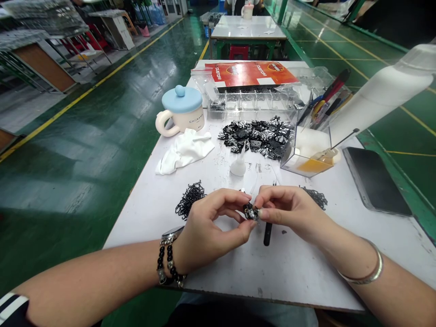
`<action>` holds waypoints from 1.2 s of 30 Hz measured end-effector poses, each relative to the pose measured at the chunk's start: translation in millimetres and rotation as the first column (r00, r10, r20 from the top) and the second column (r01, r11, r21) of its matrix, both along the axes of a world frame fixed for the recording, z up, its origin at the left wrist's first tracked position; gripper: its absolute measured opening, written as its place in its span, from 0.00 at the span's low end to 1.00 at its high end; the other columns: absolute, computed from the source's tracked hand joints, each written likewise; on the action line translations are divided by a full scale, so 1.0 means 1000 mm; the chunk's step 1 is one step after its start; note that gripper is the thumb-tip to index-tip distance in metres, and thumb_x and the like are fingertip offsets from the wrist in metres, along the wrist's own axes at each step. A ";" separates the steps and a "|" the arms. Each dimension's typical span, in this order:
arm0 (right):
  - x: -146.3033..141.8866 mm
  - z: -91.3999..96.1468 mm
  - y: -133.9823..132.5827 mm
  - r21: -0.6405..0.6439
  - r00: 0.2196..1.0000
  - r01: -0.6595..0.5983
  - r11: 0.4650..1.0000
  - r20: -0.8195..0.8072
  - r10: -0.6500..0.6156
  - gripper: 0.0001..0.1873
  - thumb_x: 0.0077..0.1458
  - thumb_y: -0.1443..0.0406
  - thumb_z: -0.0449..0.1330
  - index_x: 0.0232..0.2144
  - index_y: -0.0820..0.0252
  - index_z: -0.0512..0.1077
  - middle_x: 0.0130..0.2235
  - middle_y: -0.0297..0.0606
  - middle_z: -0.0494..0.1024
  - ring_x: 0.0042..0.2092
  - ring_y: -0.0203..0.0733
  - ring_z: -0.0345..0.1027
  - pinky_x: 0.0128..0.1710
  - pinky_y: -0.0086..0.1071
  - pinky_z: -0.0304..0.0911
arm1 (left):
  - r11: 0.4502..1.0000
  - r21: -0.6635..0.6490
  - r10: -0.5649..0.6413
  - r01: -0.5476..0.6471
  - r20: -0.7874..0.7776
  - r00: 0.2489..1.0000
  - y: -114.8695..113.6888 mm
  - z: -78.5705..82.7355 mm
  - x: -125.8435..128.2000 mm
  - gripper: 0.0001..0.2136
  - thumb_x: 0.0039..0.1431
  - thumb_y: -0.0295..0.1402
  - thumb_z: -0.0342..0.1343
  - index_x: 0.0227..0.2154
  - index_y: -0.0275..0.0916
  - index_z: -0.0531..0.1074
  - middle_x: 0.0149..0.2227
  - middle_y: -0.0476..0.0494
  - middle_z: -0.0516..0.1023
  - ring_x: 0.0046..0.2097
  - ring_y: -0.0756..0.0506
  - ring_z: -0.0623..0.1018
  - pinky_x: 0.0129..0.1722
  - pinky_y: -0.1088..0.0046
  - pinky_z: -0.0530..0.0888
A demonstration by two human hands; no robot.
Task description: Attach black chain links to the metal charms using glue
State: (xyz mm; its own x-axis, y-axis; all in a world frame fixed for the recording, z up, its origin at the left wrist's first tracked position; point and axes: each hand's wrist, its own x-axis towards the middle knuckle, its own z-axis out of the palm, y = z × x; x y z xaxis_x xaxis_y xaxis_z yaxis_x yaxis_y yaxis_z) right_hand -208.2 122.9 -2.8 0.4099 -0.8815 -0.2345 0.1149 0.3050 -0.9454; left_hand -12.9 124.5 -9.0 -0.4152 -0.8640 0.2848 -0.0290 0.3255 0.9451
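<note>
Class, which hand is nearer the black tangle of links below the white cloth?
Left. The left hand sits just beside the tangle, to its right; the right hand lies farther away, past the left hand.

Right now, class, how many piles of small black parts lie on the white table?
3: a large heap beyond the hands, a tangled pile left of the left hand, and a smaller one right of the right hand. Hands may hide more.

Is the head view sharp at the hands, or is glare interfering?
Head view: left hand and right hand look sharp, but the dark part they hold is hard to resolve; glare lies on the green floor, away from them; the lens bends the table edge.
</note>
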 end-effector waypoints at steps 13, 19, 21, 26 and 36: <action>-0.007 0.000 0.000 -0.078 0.983 -0.104 0.992 -0.163 0.090 0.10 0.51 0.59 0.64 0.33 0.59 0.72 0.22 0.26 0.54 0.25 0.29 0.48 0.24 0.28 0.44 | 0.994 0.105 -0.031 0.034 -0.032 0.999 -0.001 0.000 -0.002 0.14 0.50 0.23 0.62 0.40 0.34 0.70 0.40 0.40 0.77 0.39 0.44 0.80 0.36 0.74 0.81; -0.008 0.005 0.000 -0.093 0.971 -0.121 0.988 -0.218 0.099 0.10 0.51 0.60 0.64 0.32 0.61 0.72 0.23 0.26 0.55 0.25 0.28 0.50 0.23 0.26 0.48 | 0.982 0.174 -0.054 0.066 -0.074 0.996 0.001 0.002 -0.002 0.13 0.49 0.22 0.63 0.39 0.34 0.71 0.39 0.40 0.78 0.39 0.45 0.81 0.38 0.73 0.81; -0.009 0.008 0.001 -0.111 0.961 -0.121 0.986 -0.261 0.089 0.09 0.50 0.60 0.64 0.32 0.60 0.73 0.23 0.27 0.56 0.25 0.29 0.51 0.24 0.26 0.50 | 0.979 0.187 -0.064 0.080 -0.087 0.994 0.001 0.002 -0.002 0.13 0.49 0.22 0.63 0.39 0.34 0.71 0.39 0.40 0.79 0.39 0.45 0.81 0.39 0.73 0.81; -0.011 0.011 0.001 -0.179 0.925 -0.127 0.976 -0.376 0.051 0.08 0.49 0.60 0.65 0.30 0.60 0.75 0.24 0.28 0.58 0.26 0.30 0.54 0.25 0.28 0.52 | 0.970 0.222 -0.084 0.102 -0.087 0.993 0.001 -0.001 0.000 0.14 0.49 0.22 0.63 0.40 0.34 0.71 0.40 0.40 0.80 0.39 0.46 0.81 0.40 0.73 0.81; -0.006 0.022 0.006 -0.300 0.870 -0.074 0.951 -0.486 -0.085 0.05 0.50 0.64 0.63 0.26 0.58 0.76 0.23 0.30 0.69 0.25 0.30 0.60 0.26 0.26 0.56 | 0.966 0.247 -0.062 0.078 -0.071 0.996 0.000 -0.001 -0.002 0.14 0.50 0.23 0.63 0.40 0.35 0.73 0.38 0.42 0.80 0.38 0.47 0.81 0.40 0.76 0.81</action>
